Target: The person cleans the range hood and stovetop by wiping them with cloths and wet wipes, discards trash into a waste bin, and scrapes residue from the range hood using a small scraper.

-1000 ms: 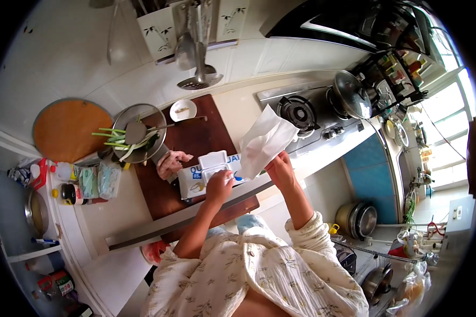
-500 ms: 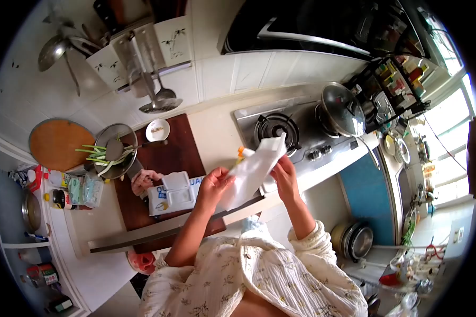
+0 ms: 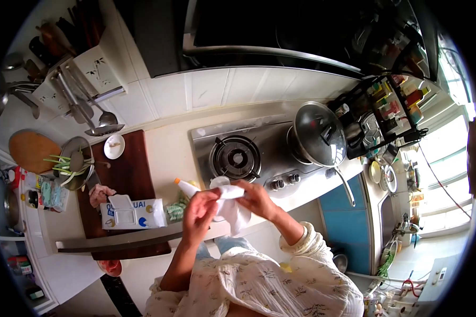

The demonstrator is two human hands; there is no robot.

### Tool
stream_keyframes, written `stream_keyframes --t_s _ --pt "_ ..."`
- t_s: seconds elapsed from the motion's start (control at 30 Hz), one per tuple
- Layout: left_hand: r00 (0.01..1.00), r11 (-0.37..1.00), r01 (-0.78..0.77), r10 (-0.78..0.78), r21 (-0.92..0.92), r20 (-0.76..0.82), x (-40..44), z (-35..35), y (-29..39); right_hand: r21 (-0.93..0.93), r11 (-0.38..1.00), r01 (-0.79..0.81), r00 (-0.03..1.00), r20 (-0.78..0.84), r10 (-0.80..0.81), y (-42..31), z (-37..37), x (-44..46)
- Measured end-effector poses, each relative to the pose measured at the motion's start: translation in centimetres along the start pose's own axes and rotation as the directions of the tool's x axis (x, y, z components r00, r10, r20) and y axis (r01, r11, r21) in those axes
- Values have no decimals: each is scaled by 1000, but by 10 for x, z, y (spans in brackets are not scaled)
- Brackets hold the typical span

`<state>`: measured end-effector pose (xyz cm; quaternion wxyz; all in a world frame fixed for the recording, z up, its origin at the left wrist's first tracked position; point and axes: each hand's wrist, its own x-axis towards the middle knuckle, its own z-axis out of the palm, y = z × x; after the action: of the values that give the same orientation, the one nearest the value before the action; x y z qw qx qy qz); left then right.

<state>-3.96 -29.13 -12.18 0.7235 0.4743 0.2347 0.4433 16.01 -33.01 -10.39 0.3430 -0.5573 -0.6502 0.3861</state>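
Note:
A white wipe (image 3: 235,214) hangs bunched between my two hands, over the front edge of the counter. My left hand (image 3: 200,212) is closed on its left side, fingertips at the upper fold. On the other side my right hand (image 3: 257,201) grips the wipe too. Just beyond my left hand lies a white bottle with an orange tip (image 3: 186,186), partly covered by the fingers. A green crumpled cloth (image 3: 176,210) is left of that hand. Farther left, a white wipes pack (image 3: 133,213) with its lid raised rests on a dark brown board (image 3: 137,179).
Behind my hands is a gas burner (image 3: 238,158) on the steel stove (image 3: 272,140). A lidded pan (image 3: 320,134) sits right, its handle (image 3: 346,187) jutting past the counter edge. Left are a small white dish (image 3: 114,147), raw meat (image 3: 101,195) and a bowl with green onions (image 3: 75,162).
The wipe, spread out and raised before, is now bunched and lower between my hands. My hands have come closer together. The view has shifted right.

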Motion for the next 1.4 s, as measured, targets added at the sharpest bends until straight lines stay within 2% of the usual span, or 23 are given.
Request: stream_keyframes --t_s 0.03,0.07,0.1,0.13,0.17,0.2,0.27,0.33,0.37,0.47,0.53,0.57,0.67,0.77,0.87,0.97,1.07,1.17,1.27,1.37,1.4 --pt "999 999 -42 42 25 -34 4 -4 1 626 778 -53 986 -92 141 33 -6 5" --pt "994 995 -80 84 52 -66 7 -11 1 977 215 10 949 -77 307 80 -11 11" --pt "992 996 -64 71 66 -108 6 -22 -1 828 556 78 913 -283 294 121 -35 23" --pt "986 996 -50 61 77 -153 3 -33 -3 466 881 79 849 -495 186 128 -64 44" --pt "978 994 -48 66 100 -196 0 -42 -5 19 997 -73 732 -678 67 134 -94 66" --pt "971 992 -53 79 118 -224 -3 -49 -5 -169 983 -78 655 -752 -77 165 -124 85" --pt "956 993 -58 84 99 -281 -9 -61 -11 -549 813 -191 587 -728 -354 189 -169 122" --pt "927 990 -54 97 128 -362 -13 -68 -13 -654 633 -413 639 -704 -310 212 -183 152" --pt "906 987 -38 100 154 -412 -16 -72 -14 -696 558 -452 684 -672 -285 234 -188 161" --pt "847 984 -6 99 177 -523 -32 -90 -27 -757 367 -541 776 -617 -129 369 -202 167" --pt "818 979 20 102 204 -566 -39 -98 -31 -783 404 -473 876 -467 121 433 -199 159" --pt "802 975 41 97 217 -589 -42 -101 -31 -787 427 -445 895 -373 244 448 -197 154" --pt "770 966 71 104 247 -629 -48 -111 -35 -659 566 -496 858 -473 201 420 -206 154" --pt "755 968 79 97 236 -649 -49 -116 -38 -681 409 -607 795 -529 297 395 -202 156" --pt "752 971 90 80 222 -655 -53 -122 -47 -527 483 -700 696 -656 293 407 -179 160" --pt "754 978 89 57 188 -655 -56 -125 -56 -545 584 -601 769 -593 237 399 -160 178" --pt "739 981 118 17 154 -674 -53 -124 -55 -586 601 -544 820 -525 230 381 -135 189" --pt "750 986 85 31 143 -661 -54 -128 -56 -628 583 -516 846 -479 233 363 -112 203" --pt "759 989 86 12 118 -651 -52 -128 -54 -641 643 -418 892 -425 156 358 -89 215" --pt "764 989 78 21 125 -644 -51 -128 -51 -454 801 -390 913 -302 274 344 -90 224" --pt "762 989 71 30 130 -647 -52 -130 -49 -444 805 -393 903 -354 245 337 -93 226"
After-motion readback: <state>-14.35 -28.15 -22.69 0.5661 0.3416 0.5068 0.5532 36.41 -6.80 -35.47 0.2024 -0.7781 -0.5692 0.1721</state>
